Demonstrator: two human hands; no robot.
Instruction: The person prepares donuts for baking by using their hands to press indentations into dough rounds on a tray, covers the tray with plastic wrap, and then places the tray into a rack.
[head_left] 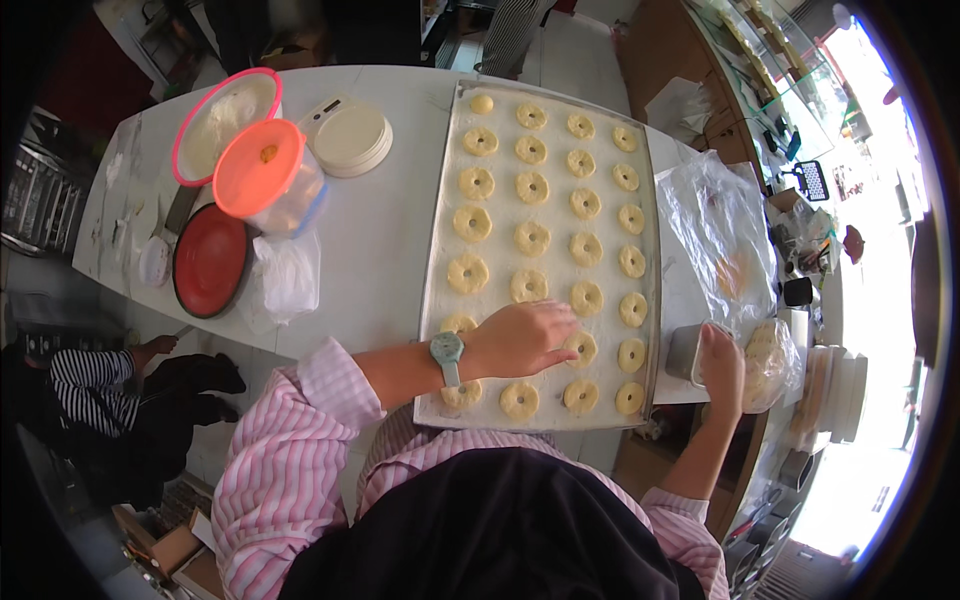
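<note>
A large shallow tray of pale dough rings lies lengthwise in front of me. My left hand, with a pale green watch on the wrist, is low over its near half. The fingers and thumb are apart, beside a dough ring; whether they touch it is hidden. At the right of the tray, my right hand is at a grey square container. Its fingers are curled near the rim, and what they hold, if anything, cannot be made out. One round dough piece at the far left corner shows no hole.
On the table's left stand a pink-rimmed bowl, a tub with an orange lid, a cream kitchen scale, a red round pan and a plastic bag. Clear plastic sheeting lies right. Another person's striped sleeve shows far left.
</note>
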